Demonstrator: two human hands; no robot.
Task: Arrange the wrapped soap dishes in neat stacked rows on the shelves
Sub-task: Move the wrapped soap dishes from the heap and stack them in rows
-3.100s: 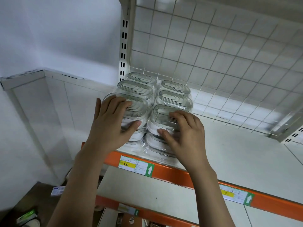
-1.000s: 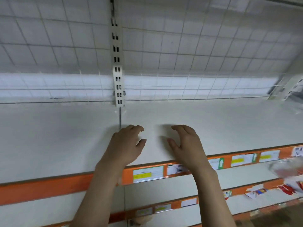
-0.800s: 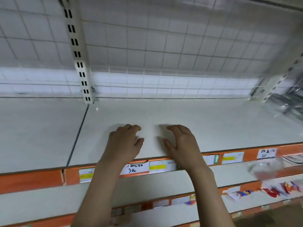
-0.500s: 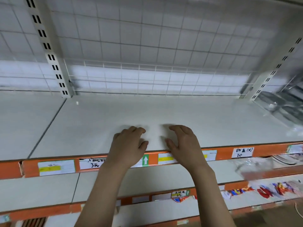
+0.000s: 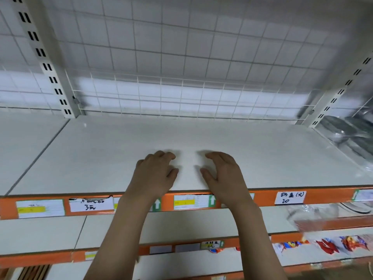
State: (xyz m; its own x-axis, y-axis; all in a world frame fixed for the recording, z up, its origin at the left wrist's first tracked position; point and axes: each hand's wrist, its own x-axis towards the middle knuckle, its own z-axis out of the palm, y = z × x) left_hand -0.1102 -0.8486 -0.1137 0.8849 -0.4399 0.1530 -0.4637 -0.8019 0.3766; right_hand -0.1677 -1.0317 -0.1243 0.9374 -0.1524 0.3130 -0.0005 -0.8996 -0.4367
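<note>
Overhead, the white shelf (image 5: 101, 154) ran wide above its orange edge strip (image 5: 8, 207). Next, the left hand (image 5: 155, 174) hovered over its front, fingers loosely curled, holding nothing; the right hand (image 5: 224, 174) mirrored it just beside. Wrapped items (too blurred to tell if soap dishes) (image 5: 351, 136) lay far right on the shelf.

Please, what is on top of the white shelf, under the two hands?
The white shelf is bare there. The left hand and right hand hold nothing. Dark wrapped items lie at the far right, blurred. The spots that the palms cover cannot be seen.
</note>
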